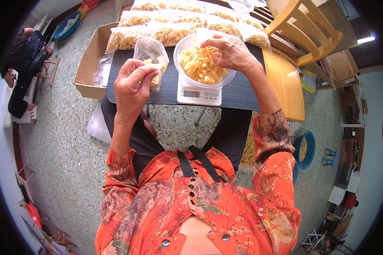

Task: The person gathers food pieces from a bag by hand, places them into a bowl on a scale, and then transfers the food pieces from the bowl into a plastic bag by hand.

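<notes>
My left hand [133, 85] pinches the edge of a small clear plastic bag [145, 47] that holds some yellowish dried chips. A translucent round bowl [229, 80] heaped with similar chips [201, 67] rests on a white kitchen scale [198, 96]; its display is too blurred to read. My right hand [234, 53] reaches over the bowl's right side. Its thumb and fingers are bent but apart, close against the chips, and part of the fingers is hidden.
Several filled bags of chips [172, 33] line the back of the dark table [242, 95]. A cardboard box [87, 63] stands left, a wooden chair [300, 32] right. A blue tub [308, 146] sits on the floor. Another person [23, 63] is at far left.
</notes>
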The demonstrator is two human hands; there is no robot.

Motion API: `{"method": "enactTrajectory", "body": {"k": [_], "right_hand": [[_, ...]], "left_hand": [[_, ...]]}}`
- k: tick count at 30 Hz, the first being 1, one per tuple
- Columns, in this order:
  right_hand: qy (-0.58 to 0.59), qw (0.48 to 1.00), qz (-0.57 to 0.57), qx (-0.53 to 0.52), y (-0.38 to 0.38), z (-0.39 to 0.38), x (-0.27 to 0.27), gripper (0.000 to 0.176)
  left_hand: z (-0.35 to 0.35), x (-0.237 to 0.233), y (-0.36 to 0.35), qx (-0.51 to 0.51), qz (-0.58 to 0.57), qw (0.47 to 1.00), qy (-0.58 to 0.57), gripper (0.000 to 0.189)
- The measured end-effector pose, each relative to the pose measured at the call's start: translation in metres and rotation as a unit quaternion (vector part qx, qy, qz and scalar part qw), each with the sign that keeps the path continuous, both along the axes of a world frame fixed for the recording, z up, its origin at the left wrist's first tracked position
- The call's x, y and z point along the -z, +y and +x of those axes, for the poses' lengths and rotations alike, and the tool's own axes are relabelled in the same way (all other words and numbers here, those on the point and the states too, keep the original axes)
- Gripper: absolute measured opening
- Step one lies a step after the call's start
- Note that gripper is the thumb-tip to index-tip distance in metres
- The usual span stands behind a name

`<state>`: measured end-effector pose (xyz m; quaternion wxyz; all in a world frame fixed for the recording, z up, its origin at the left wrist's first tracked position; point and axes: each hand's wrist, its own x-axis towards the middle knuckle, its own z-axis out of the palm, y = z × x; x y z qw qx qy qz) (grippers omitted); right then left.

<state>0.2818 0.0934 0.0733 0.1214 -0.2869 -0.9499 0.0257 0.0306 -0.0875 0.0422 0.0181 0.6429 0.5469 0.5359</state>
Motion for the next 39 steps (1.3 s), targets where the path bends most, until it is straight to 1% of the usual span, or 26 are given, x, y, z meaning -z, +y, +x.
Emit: {"method": "enactTrajectory", "body": {"k": [3, 5, 6, 8, 9, 11, 12, 14, 15, 17, 18, 20, 21, 22, 23, 24, 25, 26, 28, 29, 30, 32, 33, 35, 36, 39], "right_hand": [[0.001, 1.0, -0.004, 0.01, 0.0, -0.002, -0.001, 0.029], [0.032, 0.999, 0.036, -0.003, 0.003, -0.002, 0.006, 0.022], [0.033, 0.999, 0.037, -0.004, 0.004, -0.002, 0.01, 0.022], [0.039, 0.997, 0.069, -0.015, 0.006, -0.001, 0.015, 0.014], [0.04, 0.997, 0.07, -0.014, 0.007, 0.0, 0.017, 0.014], [0.055, 0.991, 0.12, -0.008, 0.007, 0.0, 0.019, 0.011], [0.056, 0.991, 0.121, -0.007, 0.006, 0.002, 0.019, 0.011], [0.092, 0.988, 0.126, 0.015, -0.002, 0.005, 0.012, 0.01], [0.093, 0.987, 0.127, 0.016, -0.005, 0.006, 0.009, 0.01], [0.18, 0.974, 0.135, 0.015, -0.008, 0.009, 0.006, 0.011], [0.181, 0.974, 0.136, 0.015, -0.009, 0.011, 0.004, 0.011], [0.274, 0.957, 0.069, 0.061, -0.013, 0.014, 0.004, 0.013], [0.345, 0.936, -0.01, 0.074, -0.011, 0.014, 0.008, 0.015], [0.346, 0.935, -0.01, 0.075, -0.011, 0.015, 0.007, 0.015], [0.41, 0.891, -0.156, 0.114, -0.011, 0.016, 0.007, 0.014], [0.463, 0.821, -0.298, 0.15, -0.012, 0.017, 0.007, 0.014], [0.484, 0.779, -0.379, 0.122, -0.011, 0.019, 0.006, 0.02], [0.485, 0.78, -0.377, 0.121, -0.012, 0.018, 0.007, 0.02], [0.523, 0.652, -0.514, 0.192, -0.017, 0.016, 0.01, 0.023], [0.53, 0.623, -0.543, 0.192, -0.017, 0.015, 0.01, 0.026], [0.53, 0.623, -0.543, 0.192, -0.017, 0.015, 0.011, 0.026], [0.553, 0.575, -0.568, 0.199, -0.025, 0.012, 0.006, 0.019], [0.552, 0.575, -0.571, 0.198, -0.027, 0.011, 0.005, 0.019], [0.589, 0.542, -0.578, 0.162, -0.033, 0.006, 0.001, 0.023], [0.585, 0.541, -0.582, 0.159, -0.036, 0.002, -0.001, 0.023], [0.577, 0.613, -0.531, 0.096, -0.055, -0.017, -0.018, 0.016]], "left_hand": [[0.002, -0.002, -0.001, -0.002, -0.003, 1.0, 0.003, 0.013], [0.002, -0.003, -0.001, -0.005, -0.007, 1.0, 0.004, 0.013], [0.002, -0.003, -0.001, -0.003, -0.003, 1.0, 0.006, 0.013], [0.002, -0.004, -0.001, -0.001, 0.003, 1.0, 0.009, 0.013], [0.003, -0.004, -0.001, -0.001, 0.001, 1.0, 0.01, 0.013], [0.004, -0.005, 0.0, 0.001, 0.0, 1.0, 0.012, 0.013], [0.004, -0.005, 0.0, 0.0, 0.002, 1.0, 0.019, 0.014], [0.005, -0.004, 0.0, -0.001, 0.004, 1.0, 0.025, 0.014], [0.005, -0.004, 0.0, -0.001, 0.005, 1.0, 0.027, 0.014], [0.007, -0.003, 0.0, 0.001, 0.007, 1.0, 0.03, 0.014], [0.007, -0.003, 0.0, -0.001, 0.008, 0.999, 0.032, 0.014], [0.008, -0.003, 0.0, -0.001, 0.008, 0.999, 0.036, 0.014], [0.008, -0.004, 0.0, 0.001, 0.005, 0.999, 0.035, 0.014], [0.008, -0.004, 0.0, 0.003, 0.003, 0.999, 0.035, 0.014], [0.009, -0.004, -0.001, 0.003, 0.003, 0.999, 0.035, 0.014], [0.01, -0.004, -0.001, 0.005, 0.002, 0.999, 0.034, 0.014], [0.01, -0.005, -0.001, 0.005, 0.003, 0.999, 0.033, 0.014], [0.011, -0.005, -0.001, 0.006, 0.006, 0.999, 0.034, 0.014], [0.012, -0.005, -0.001, 0.002, 0.004, 1.0, 0.031, 0.015], [0.012, -0.005, 0.0, 0.003, 0.006, 0.999, 0.032, 0.015], [0.011, -0.005, 0.001, 0.001, 0.009, 0.999, 0.031, 0.015], [0.011, -0.004, 0.002, -0.002, 0.011, 1.0, 0.029, 0.015], [0.011, -0.004, 0.003, 0.0, 0.013, 1.0, 0.023, 0.015], [0.01, -0.003, 0.002, -0.004, 0.013, 1.0, 0.019, 0.015], [0.011, -0.003, 0.002, -0.005, 0.008, 1.0, 0.022, 0.015], [0.012, -0.003, 0.003, -0.008, 0.005, 1.0, 0.024, 0.016]]}}
